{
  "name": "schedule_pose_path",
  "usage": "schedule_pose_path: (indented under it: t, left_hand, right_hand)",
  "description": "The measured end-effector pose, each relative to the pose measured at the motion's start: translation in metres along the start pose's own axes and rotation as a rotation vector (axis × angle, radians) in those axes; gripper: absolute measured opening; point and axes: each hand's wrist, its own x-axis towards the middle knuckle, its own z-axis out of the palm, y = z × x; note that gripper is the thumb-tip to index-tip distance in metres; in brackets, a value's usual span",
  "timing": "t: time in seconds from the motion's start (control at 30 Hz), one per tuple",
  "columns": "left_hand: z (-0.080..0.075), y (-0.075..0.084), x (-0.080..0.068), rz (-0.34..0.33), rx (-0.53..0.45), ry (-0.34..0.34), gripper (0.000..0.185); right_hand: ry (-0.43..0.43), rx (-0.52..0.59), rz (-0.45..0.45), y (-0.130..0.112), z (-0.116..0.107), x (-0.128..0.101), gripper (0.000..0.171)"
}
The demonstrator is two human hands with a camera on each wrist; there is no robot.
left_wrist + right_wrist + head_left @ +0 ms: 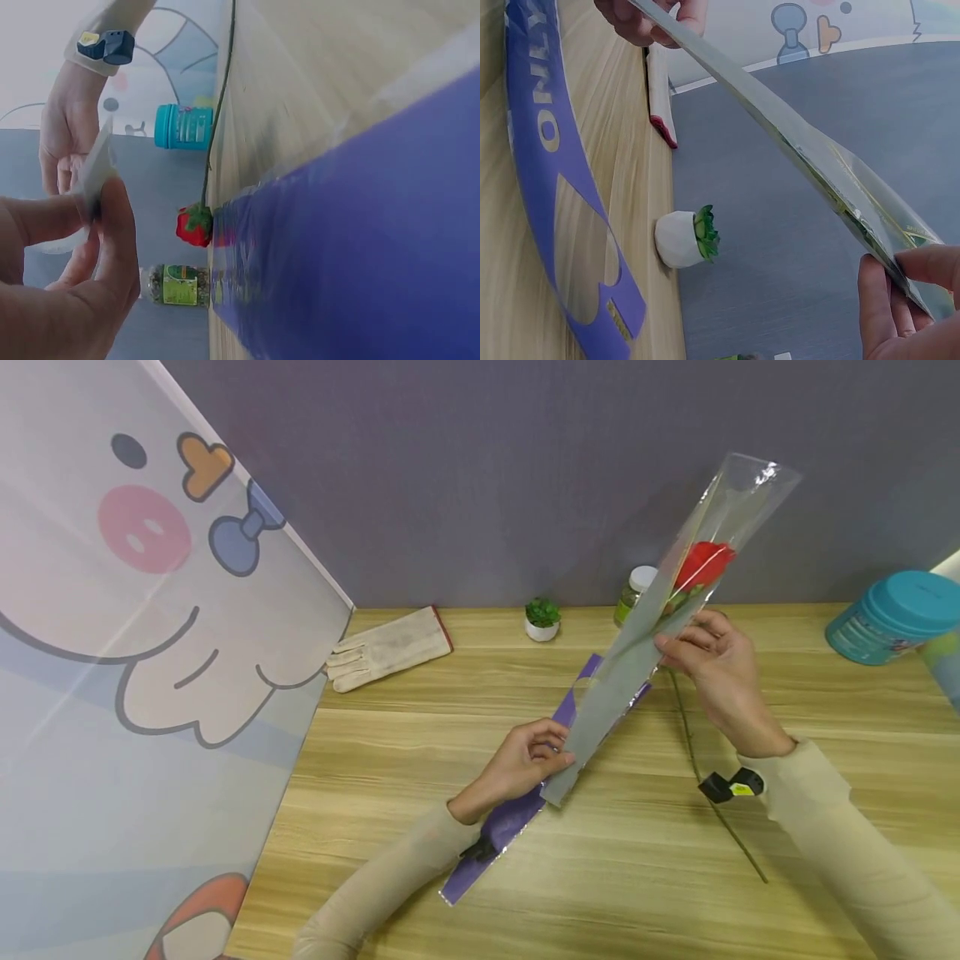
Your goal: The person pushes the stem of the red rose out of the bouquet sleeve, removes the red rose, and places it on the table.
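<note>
A long clear plastic flower sleeve slants up over the wooden table. My left hand pinches its narrow lower end. My right hand grips its edge higher up, beside a red rose head. The rose shows at the sleeve's upper part; whether it is inside or behind I cannot tell. Its green stem runs down across the table to the right. Under the hands a purple printed sleeve lies flat.
A white work glove, a small potted plant and a white-lidded jar sit along the back wall. A teal canister stands at the far right. A cartoon-printed panel leans at the left.
</note>
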Motion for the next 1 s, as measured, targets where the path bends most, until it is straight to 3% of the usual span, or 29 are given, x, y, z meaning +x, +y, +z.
schedule_pose_path:
  t: [0.33, 0.57, 1.0]
  left_hand:
    - [-0.002, -0.001, 0.000, 0.000, 0.039, 0.042, 0.028]
    - [-0.001, -0.002, 0.001, 0.019, 0.039, 0.038, 0.029]
    - [-0.002, -0.004, -0.002, 0.025, 0.053, 0.043, 0.028]
  right_hand:
    - [0.039, -0.055, 0.016, 0.013, 0.001, -0.002, 0.045]
    - [-0.023, -0.149, 0.044, 0.021, 0.006, -0.008, 0.053]
    - [-0.037, -0.290, 0.042, 0.027, 0.007, -0.013, 0.056]
